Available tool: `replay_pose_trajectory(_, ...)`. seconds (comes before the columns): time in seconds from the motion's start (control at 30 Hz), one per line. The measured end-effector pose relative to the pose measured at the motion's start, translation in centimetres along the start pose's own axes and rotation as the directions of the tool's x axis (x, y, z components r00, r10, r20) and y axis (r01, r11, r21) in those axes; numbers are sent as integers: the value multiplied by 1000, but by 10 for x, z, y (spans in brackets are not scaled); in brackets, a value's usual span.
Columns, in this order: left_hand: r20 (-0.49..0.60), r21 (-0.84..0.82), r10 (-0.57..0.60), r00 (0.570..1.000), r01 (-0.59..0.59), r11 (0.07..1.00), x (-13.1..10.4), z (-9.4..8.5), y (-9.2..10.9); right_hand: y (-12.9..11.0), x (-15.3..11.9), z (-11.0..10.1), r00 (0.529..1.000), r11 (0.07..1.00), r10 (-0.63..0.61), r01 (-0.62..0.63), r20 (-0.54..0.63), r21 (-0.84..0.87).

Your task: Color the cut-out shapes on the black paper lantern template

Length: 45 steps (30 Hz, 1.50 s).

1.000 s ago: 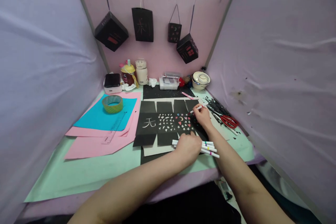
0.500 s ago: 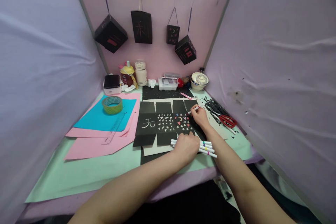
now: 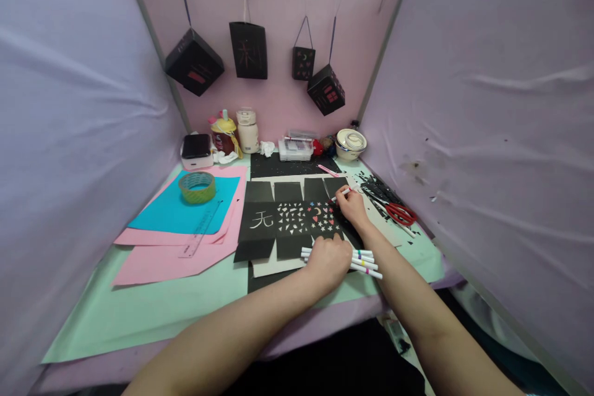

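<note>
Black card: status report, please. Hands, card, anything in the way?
Right hand holding white marker over black card; left hand clutching several white markers. Card spread out, heart cut-outs coloured red. Both hands hide parts of its right side.

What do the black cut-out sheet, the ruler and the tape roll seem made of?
The black cut-out sheet looks like matte card, with creases and straight-edged flaps. The ruler seems to be clear plastic, since the colours beneath show through. The tape roll is probably yellowish plastic film, judging by its tint; its core is unclear.
</note>
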<state>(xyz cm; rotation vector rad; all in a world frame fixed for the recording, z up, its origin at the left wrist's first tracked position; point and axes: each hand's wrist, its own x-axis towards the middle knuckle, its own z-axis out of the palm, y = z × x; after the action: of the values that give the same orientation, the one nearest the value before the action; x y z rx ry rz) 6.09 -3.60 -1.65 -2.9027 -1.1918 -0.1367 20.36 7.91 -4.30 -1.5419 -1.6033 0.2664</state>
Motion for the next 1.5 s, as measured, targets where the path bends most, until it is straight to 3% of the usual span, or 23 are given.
replay_pose_trajectory(1.5,-9,-17,5,1000,-5,1000,2,2,0,0,-2,3,1000,1000,-21,21,2,-4)
